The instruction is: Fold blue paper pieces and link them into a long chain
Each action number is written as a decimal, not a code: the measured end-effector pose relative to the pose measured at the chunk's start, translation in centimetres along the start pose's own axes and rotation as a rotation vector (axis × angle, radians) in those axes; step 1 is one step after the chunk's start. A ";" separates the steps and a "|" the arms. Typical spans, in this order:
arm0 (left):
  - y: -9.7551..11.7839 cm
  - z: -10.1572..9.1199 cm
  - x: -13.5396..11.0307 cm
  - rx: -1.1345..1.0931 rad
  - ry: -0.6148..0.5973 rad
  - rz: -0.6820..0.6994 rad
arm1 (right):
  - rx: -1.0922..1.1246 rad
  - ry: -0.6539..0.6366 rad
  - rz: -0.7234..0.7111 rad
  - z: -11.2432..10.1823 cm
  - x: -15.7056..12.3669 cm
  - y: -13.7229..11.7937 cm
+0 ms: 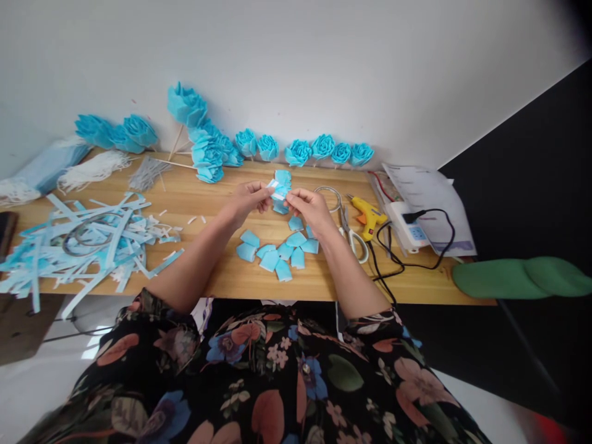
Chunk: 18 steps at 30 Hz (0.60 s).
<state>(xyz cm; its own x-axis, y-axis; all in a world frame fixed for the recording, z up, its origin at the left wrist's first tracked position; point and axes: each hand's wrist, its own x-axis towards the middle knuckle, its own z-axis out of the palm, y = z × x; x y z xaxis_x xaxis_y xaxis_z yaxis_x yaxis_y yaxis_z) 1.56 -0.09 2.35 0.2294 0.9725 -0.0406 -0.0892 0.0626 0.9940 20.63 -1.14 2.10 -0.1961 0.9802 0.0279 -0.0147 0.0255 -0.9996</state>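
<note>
My left hand [247, 200] and my right hand [309, 206] meet over the middle of the wooden table [208, 277], both pinching a small light-blue fabric piece [279, 188] between thumb and fingers. Just below the hands lies a cluster of several folded blue petal pieces [277, 251]. A few more blue pieces sit behind the held one, partly hidden by my fingers.
Finished blue fabric roses [324, 149] line the wall, some on sticks. A heap of blue and white strips [78, 243] covers the left side. Scissors [349, 231], a yellow glue gun [367, 217], a power strip [409, 231] with black cable and papers lie right. A green object [522, 277] sits beyond the table's right end.
</note>
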 end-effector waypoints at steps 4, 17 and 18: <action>-0.2 0.0 0.2 -0.004 0.006 0.024 | -0.037 -0.035 0.000 0.1 0.0 0.0; -0.9 1.4 -0.9 0.570 0.254 0.461 | -0.196 0.139 -0.168 0.1 0.3 1.0; -1.0 1.5 -1.0 0.603 0.239 0.452 | -0.201 0.137 -0.174 0.1 0.2 0.9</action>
<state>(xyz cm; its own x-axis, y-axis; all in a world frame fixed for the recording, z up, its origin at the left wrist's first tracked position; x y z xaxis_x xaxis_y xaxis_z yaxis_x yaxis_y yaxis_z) 2.83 -1.42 1.58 0.0761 0.9007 0.4276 0.4328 -0.4162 0.7997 20.49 -0.94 1.23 -0.0729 0.9748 0.2109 0.1605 0.2202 -0.9622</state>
